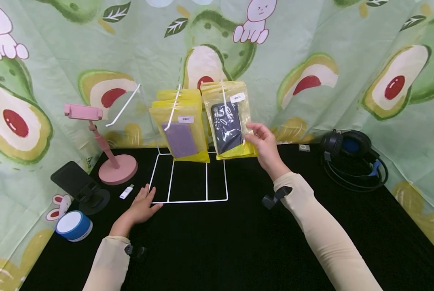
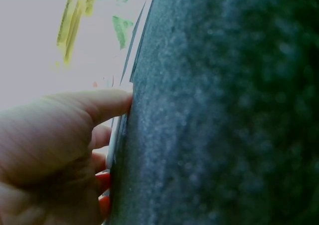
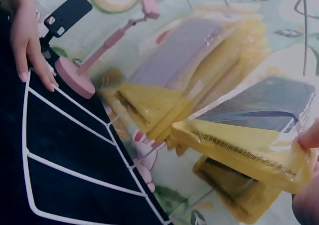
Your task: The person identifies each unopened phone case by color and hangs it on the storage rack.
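Head view: right hand pinches dark packet; left hand apparently flat on rack base.

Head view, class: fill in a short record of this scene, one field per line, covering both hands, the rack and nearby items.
right hand: pinches the dark phone-case packet hanging on the rack's right hook
left hand: rests flat on the white wire rack base
left hook: purple-case packets
table left: pink phone stand, black stand, blue speaker
table right: headphones

The left wrist view is blurred; packet labels are unreadable.
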Demonstrator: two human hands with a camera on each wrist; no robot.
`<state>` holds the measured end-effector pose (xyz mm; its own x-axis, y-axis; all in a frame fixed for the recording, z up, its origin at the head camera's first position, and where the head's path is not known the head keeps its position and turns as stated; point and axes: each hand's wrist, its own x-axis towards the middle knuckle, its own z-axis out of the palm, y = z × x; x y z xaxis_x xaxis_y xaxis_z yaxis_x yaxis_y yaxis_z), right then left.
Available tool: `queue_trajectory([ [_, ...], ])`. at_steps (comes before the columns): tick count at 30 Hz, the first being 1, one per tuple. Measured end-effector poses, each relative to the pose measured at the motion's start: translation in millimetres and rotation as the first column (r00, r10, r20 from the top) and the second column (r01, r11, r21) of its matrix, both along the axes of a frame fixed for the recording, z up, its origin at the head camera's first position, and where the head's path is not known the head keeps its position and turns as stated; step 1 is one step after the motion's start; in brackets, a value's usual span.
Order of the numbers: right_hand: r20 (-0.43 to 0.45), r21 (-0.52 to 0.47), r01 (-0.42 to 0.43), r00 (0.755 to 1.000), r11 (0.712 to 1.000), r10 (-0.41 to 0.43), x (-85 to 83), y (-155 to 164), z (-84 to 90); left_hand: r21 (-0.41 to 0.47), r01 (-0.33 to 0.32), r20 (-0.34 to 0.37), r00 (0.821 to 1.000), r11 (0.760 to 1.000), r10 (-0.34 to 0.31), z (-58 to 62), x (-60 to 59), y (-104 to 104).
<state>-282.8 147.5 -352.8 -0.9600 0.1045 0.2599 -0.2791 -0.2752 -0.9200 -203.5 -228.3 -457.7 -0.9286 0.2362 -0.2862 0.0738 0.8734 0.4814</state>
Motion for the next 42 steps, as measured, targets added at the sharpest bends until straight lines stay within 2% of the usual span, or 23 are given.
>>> queue_trajectory([
  [11, 0.094, 0.007, -0.041, 0.995, 0.999, 0.04, 5.0, 17, -27.9, 0.01, -0.003, 0.012, 1.0, 1.0, 0.003, 2.7, 1.0, 1],
  [17, 0.112, 0.013, -0.083, 0.99, 0.996, 0.081, 9.3, 33, -46.8, 0.008, -0.004, 0.011, 1.0, 1.0, 0.004, 3.8, -0.2, 2],
  [23, 0.208, 0.061, -0.118, 0.973, 0.991, 0.103, 24.7, 55, -66.4, 0.003, -0.004, 0.011, 1.0, 1.0, 0.004, -0.6, -2.1, 3],
  [27, 0.3, 0.14, -0.187, 0.944, 0.972, 0.138, 46.3, 69, -78.6, 0.008, 0.002, 0.015, 1.0, 1.0, -0.003, -1.2, -1.9, 4],
  [32, 0.371, 0.226, -0.288, 0.909, 0.931, 0.191, 73.4, 83, -89.4, 0.017, 0.004, 0.006, 1.0, 1.0, -0.005, 2.1, -0.5, 5],
  [37, 0.382, 0.261, -0.364, 0.89, 0.894, 0.251, 89.5, 89, -91.5, 0.011, -0.003, -0.004, 1.0, 1.0, 0.003, 1.6, -0.1, 2],
  [42, 0.373, 0.279, -0.394, 0.885, 0.876, 0.279, 97.9, 89, -87.3, 0.01, -0.005, 0.004, 1.0, 1.0, 0.005, 3.0, -0.2, 1],
])
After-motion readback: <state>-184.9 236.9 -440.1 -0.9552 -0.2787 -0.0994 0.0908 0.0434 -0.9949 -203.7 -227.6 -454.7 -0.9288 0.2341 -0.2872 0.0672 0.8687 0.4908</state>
